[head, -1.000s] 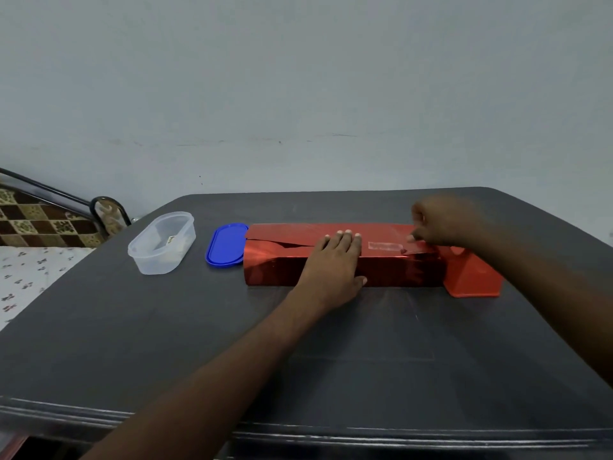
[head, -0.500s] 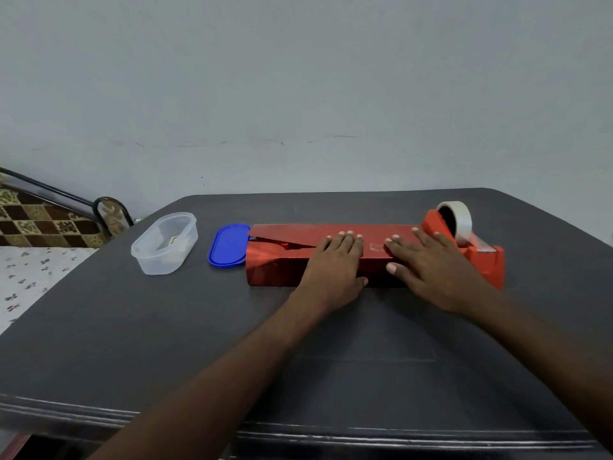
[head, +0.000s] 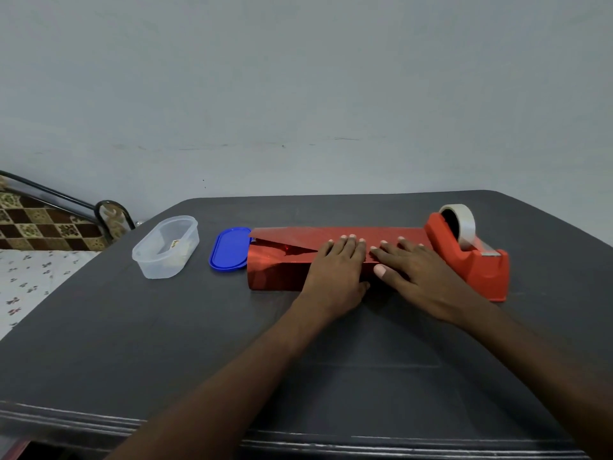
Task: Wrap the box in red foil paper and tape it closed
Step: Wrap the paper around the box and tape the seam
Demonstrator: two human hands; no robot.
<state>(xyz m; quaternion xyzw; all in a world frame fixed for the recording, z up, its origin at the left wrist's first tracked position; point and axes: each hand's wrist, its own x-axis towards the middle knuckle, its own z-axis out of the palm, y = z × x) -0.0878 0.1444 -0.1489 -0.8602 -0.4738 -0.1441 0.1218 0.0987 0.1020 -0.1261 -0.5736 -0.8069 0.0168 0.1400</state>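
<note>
On the dark table (head: 166,343), toward twelve o'clock, the foil-wrapped box (head: 282,267) lies lengthwise under the left hand (head: 335,273) and right hand (head: 421,277), fingers flat and together, apparently pressing its seam, with the tape dispenser (head: 471,257) at three o'clock.

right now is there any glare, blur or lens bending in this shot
Head view: shiny red foil paper throws bright glare patches at its left end; the dark grey table's far edge curves from the wide-angle lens; flat left hand and right hand stay sharp; lighting is soft, with only faint shadows.
</note>
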